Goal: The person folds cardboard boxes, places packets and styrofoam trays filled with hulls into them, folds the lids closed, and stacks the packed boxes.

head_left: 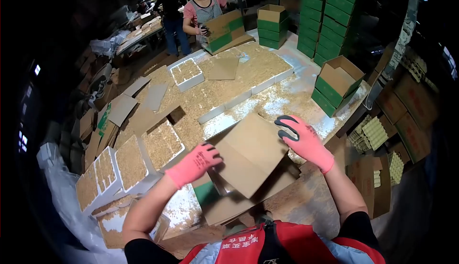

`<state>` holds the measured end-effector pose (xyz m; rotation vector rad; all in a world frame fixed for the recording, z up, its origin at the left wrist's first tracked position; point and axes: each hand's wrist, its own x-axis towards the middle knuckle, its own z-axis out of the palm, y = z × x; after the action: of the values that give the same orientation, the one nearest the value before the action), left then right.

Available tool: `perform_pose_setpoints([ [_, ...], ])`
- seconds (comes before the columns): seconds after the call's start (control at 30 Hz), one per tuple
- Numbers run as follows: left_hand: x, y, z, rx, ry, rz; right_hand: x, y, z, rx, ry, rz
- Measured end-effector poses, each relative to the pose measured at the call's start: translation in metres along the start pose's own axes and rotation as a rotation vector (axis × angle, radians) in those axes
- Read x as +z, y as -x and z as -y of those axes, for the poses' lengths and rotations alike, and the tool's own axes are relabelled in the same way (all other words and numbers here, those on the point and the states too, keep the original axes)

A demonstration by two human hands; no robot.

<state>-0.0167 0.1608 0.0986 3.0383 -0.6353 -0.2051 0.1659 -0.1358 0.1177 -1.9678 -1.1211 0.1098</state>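
Observation:
A creased brown cardboard sheet [253,151] tilts over an open cardboard box [222,209] with a green panel, directly in front of me. My left hand [197,162], in a pink glove with dark fingertips, has its fingers curled at the sheet's left edge. On the other side, my right hand [303,142], gloved alike, is beside the sheet's right corner. Its thumb and fingers are spread apart with nothing between them. The sheet hides much of the box's inside.
White foam trays [131,163] filled with sawdust-like material stand at the left. Another foam tray [187,74] lies farther back. Green-and-brown boxes [337,84] stand at the right, with tall green stacks [334,22] behind. Across the table, a person [205,10] handles a box [224,29].

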Motion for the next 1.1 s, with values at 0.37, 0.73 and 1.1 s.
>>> perform_pose_setpoints([
  [0.37,0.108,-0.068,0.034,0.016,-0.398,0.265,0.127,-0.061,-0.031,-0.130,0.578,0.949],
  [0.73,0.212,0.289,-0.080,-1.909,-0.041,-0.346,0.158,-0.070,-0.051,-0.176,0.703,0.859],
  [1.1,0.267,0.196,-0.119,-1.517,0.402,-0.422,0.154,-0.073,-0.056,-0.303,0.668,0.905],
])
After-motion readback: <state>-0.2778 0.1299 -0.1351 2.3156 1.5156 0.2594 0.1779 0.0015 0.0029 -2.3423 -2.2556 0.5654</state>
